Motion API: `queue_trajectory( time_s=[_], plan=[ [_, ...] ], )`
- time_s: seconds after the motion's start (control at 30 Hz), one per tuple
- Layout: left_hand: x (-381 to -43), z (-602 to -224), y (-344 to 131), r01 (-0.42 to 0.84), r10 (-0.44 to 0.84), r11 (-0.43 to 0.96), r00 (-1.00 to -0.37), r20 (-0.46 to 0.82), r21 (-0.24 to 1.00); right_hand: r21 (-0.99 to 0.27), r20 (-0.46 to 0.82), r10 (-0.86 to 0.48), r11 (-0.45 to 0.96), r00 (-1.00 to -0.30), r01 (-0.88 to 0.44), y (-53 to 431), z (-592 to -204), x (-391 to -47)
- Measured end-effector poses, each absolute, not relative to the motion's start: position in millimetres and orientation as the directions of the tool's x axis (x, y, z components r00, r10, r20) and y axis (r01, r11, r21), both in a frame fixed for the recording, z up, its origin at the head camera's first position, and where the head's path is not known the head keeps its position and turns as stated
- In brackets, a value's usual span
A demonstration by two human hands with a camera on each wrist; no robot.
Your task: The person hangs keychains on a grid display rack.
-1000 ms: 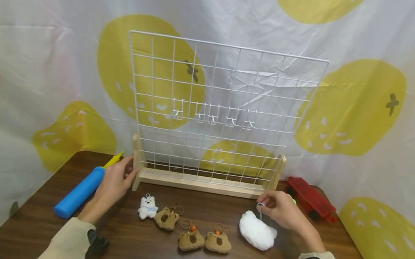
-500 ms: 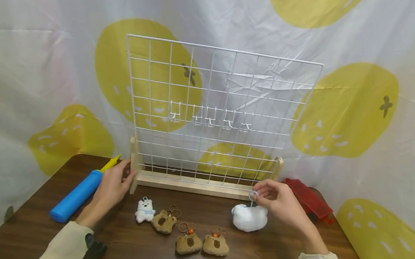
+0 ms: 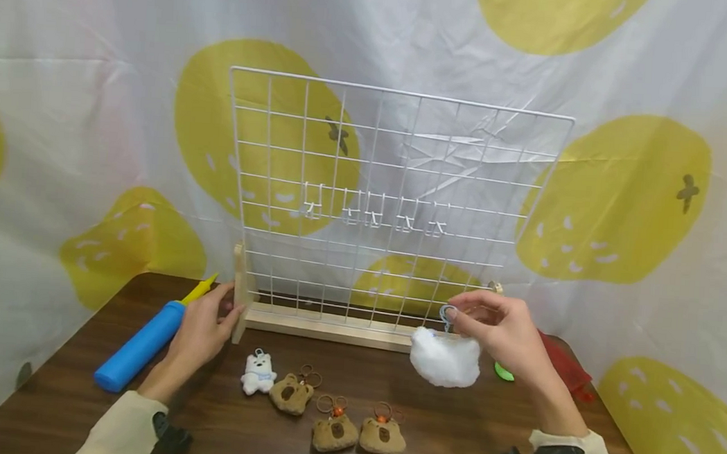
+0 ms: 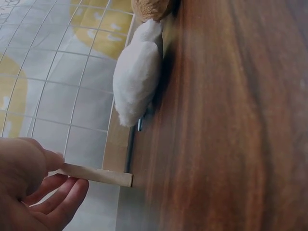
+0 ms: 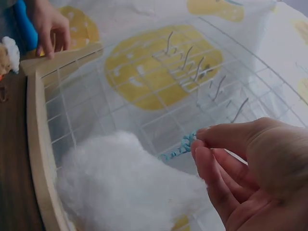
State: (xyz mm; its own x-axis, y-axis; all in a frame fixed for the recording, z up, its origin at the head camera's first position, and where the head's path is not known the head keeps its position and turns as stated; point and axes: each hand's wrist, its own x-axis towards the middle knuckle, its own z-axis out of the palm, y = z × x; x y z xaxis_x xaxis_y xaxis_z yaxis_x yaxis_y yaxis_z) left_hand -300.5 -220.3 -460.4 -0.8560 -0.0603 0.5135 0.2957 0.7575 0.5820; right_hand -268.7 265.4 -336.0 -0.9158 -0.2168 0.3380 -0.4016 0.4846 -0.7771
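My right hand pinches the light-blue ring and chain of a white plush keychain, which hangs above the table in front of the rack's lower right part. My left hand grips the left wooden upright of the rack, thumb on one side and fingers on the other in the left wrist view. The white wire grid stands in a wooden base. Several white hooks hang in a row across its middle, with nothing on them.
On the table lie a small white bear keychain and brown plush keychains. A blue pump with a yellow nozzle lies at the left. Behind my right hand are a red object and a green piece.
My right hand has lifted the white plush keychain off the table, up toward the grid. The left hand stays at the rack's left upright.
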Motion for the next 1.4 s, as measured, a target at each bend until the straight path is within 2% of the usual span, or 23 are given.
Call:
queue_trajectory(
  time_s=[0.27,0.67,0.8,1.07,1.4],
  plan=[
    [-300.4,-460.0,-221.9,0.305,-0.061,0.752,-0.85,0.523,0.584,-0.83,0.397,-0.183,0.347,-0.899,-0.437,251.4,-321.3,-274.3],
    [-298.4,-459.6,-220.4,0.305,-0.063,0.746,-0.852,0.519,0.592,-0.85,0.47,-0.103,0.216,-0.877,-0.481,235.2,-298.6,-283.0],
    [-297.8,-458.8,-221.6,0.301,-0.061,0.743,-0.859,0.509,0.597,-0.825,0.522,-0.044,0.227,-0.852,-0.517,229.6,-287.8,-285.1],
    [-299.2,-460.0,-223.2,0.3,-0.061,0.737,-0.862,0.503,0.605,-0.827,0.557,0.069,0.138,-0.828,-0.545,217.8,-273.2,-293.3],
    [-302.4,-462.7,-225.1,0.303,-0.063,0.738,-0.859,0.509,0.603,-0.794,0.606,0.082,0.119,-0.792,-0.596,210.8,-268.3,-295.2]
  ],
)
